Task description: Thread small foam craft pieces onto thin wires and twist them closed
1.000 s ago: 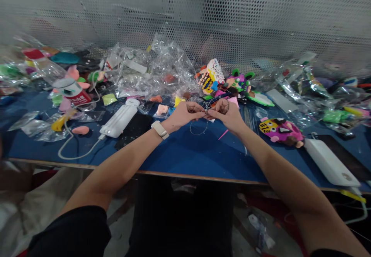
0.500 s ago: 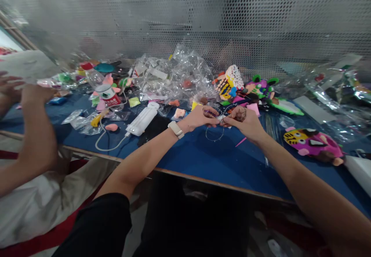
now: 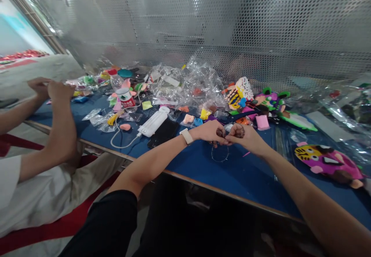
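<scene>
My left hand [image 3: 213, 131] and my right hand [image 3: 243, 135] meet over the blue table, fingertips pinched together on a thin wire. A loop of this wire [image 3: 220, 160] hangs below the fingers, close to the tabletop. Dark, curled bits show inside both curled hands; I cannot make out whether they are more wire. A white band [image 3: 186, 136] is on my left wrist. Just past my hands lie a yellow clay packet [image 3: 205, 113] and a pink clay block [image 3: 262, 122]. A thin pink stick [image 3: 246, 154] is partly hidden below my right hand.
A white power strip [image 3: 154, 122] with a cable and a dark flat phone-like object [image 3: 164, 133] lie left. Crumpled clear plastic [image 3: 197, 85] is heaped at the back. A pink-and-yellow clay figure [image 3: 327, 162] lies right. At far left are a co-worker's hands [image 3: 53, 89].
The view has shifted, so the table things sit lower and further right. My hands have drawn closer together on the wire. The co-worker's hands no longer have the pale sheet before them.
</scene>
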{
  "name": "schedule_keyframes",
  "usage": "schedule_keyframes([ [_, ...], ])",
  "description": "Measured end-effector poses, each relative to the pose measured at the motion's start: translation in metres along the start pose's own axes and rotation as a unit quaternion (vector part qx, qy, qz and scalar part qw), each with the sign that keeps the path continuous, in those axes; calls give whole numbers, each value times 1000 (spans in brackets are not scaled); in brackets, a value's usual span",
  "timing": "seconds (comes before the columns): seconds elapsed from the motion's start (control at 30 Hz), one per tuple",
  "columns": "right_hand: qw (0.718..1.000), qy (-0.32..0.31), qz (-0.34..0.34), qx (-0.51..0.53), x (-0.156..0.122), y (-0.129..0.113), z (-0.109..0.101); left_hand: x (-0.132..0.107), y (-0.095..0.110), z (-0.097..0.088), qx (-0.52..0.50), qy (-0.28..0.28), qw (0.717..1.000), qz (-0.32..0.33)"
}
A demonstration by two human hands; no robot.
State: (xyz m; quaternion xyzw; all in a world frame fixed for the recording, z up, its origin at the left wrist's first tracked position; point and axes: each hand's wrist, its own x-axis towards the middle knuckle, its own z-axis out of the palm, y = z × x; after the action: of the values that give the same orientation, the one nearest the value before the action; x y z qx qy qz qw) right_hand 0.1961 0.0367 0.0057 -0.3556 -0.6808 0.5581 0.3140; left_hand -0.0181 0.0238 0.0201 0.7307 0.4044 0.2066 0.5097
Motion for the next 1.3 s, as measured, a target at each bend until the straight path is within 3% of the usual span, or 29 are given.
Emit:
schedule_keyframes([
  [0.23, 999, -2, 31, 36, 3, 6, -3, 5, -6, 2, -14, 42, 999, 24],
  [0.43, 994, 70, 20, 79, 6, 7, 4, 5, -6, -5, -35, 22, 997, 71],
  [0.63, 993, 92, -32, 73, 9, 9, 5, 6, -8, -16, -3, 60, 994, 94],
  [0.9, 997, 56, -50, 23, 6, 0, 2, 5, -3, -12, 12, 30, 996, 82],
  [1.03, 993, 88, -31, 69, 7, 2, 4, 6, -2, -16, 22, 79, 991, 110],
  [1.13, 996, 65, -11, 54, 8, 5, 6, 7, -2, -21, 17, 107, 988, 113],
  [1.3, 995, 88, -35, 33, 7, 8, 10, 8, -1, -21, 29, 134, 982, 134],
])
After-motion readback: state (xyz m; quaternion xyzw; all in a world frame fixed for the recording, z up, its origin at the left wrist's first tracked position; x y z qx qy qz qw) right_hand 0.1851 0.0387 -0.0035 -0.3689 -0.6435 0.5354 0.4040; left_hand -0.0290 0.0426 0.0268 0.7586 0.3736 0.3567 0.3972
